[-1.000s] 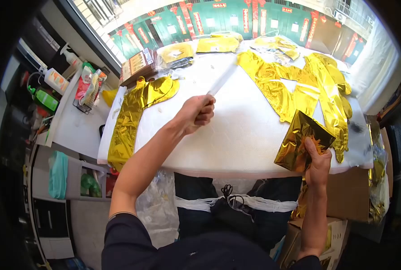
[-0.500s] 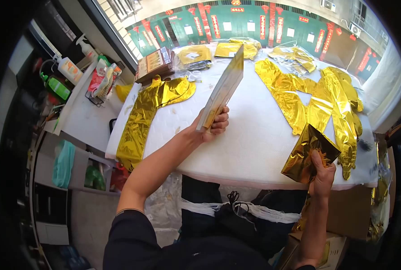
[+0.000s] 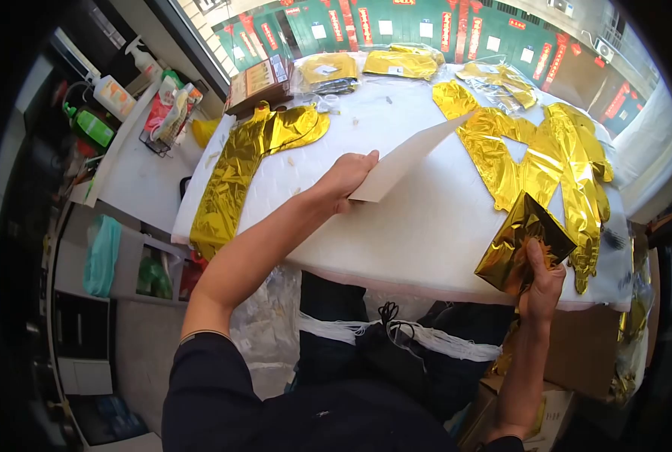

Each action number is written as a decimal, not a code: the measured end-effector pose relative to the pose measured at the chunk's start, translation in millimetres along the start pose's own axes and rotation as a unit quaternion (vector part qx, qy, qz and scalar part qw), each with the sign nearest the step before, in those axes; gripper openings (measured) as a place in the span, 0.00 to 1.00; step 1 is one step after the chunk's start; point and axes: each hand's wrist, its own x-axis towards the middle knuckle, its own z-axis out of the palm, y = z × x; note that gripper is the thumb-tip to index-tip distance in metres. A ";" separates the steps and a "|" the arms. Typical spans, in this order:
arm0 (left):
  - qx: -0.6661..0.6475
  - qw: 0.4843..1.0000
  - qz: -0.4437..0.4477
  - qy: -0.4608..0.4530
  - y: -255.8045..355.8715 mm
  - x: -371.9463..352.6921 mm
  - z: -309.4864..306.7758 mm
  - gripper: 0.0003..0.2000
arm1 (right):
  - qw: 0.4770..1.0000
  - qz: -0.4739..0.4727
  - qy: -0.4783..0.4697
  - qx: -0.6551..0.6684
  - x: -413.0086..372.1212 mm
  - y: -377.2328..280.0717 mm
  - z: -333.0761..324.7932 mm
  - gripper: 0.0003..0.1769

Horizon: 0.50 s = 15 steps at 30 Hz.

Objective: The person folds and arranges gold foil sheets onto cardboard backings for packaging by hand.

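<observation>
My left hand (image 3: 353, 177) grips the lower left end of a thin, flat, pale card (image 3: 411, 160), tilted above the white table. My right hand (image 3: 541, 285) is closed around a folded gold foil piece (image 3: 513, 245) at the table's front right edge. Behind it, large gold foil shapes (image 3: 528, 154) lie flat on the right of the table. Another long gold foil shape (image 3: 234, 181) lies at the left, beyond my left forearm.
Along the back of the white table (image 3: 343, 241) lie packaged gold foils (image 3: 401, 63) and a stack of printed cards (image 3: 259, 84). Bottles (image 3: 115, 98) and a wire basket (image 3: 166, 132) stand on the left counter. A cardboard box (image 3: 551, 410) sits below at the right.
My left hand has turned the card, so its plain pale face shows and it leans further right. My right hand still holds the folded foil in nearly the same place. The view has shifted slightly.
</observation>
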 end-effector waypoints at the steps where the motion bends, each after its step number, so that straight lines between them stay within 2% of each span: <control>1: 0.070 0.997 -0.001 0.030 2.3 -0.9 0.1 0.20 | 1.000 -0.011 -0.008 0.016 0.8 0.2 -0.2 0.08; 2: 0.012 0.997 0.071 -0.008 -18.2 24.5 -7.3 0.20 | 1.000 -0.008 -0.010 0.012 2.2 -0.4 1.1 0.08; 3: 0.007 0.998 0.066 -0.007 -15.0 25.4 -10.4 0.20 | 1.000 -0.013 0.008 0.003 2.6 -0.6 3.9 0.07; 4: 0.152 0.982 0.106 0.021 -10.0 20.1 -13.9 0.20 | 1.000 -0.014 0.027 -0.007 1.3 -0.2 4.8 0.07; 5: 0.294 0.944 0.142 0.046 -4.1 15.1 -19.0 0.19 | 1.000 -0.005 0.025 -0.013 1.0 0.7 1.6 0.07; 6: 0.283 0.952 0.113 -0.019 2.9 13.7 -28.5 0.21 | 1.000 -0.003 0.017 -0.025 2.2 1.9 -3.4 0.08; 7: 0.301 0.943 0.125 -0.061 11.0 3.0 -34.5 0.21 | 0.999 0.001 0.010 -0.037 2.2 3.2 -5.9 0.09; 9: 0.245 0.955 0.084 -0.145 20.4 -10.7 -49.1 0.26 | 1.000 0.003 0.015 -0.014 1.9 3.4 -2.2 0.11; 13: 0.213 0.956 0.059 -0.194 18.8 -17.5 -63.0 0.27 | 1.000 -0.014 -0.012 0.013 3.2 6.3 -2.2 0.12; 14: 0.222 0.960 0.067 -0.155 12.7 -19.6 -60.4 0.23 | 1.000 -0.014 -0.010 0.026 3.8 6.6 -1.1 0.13; 15: 0.223 0.960 0.068 -0.156 13.7 -25.5 -56.5 0.23 | 1.000 -0.015 -0.010 0.026 4.9 8.1 -3.3 0.13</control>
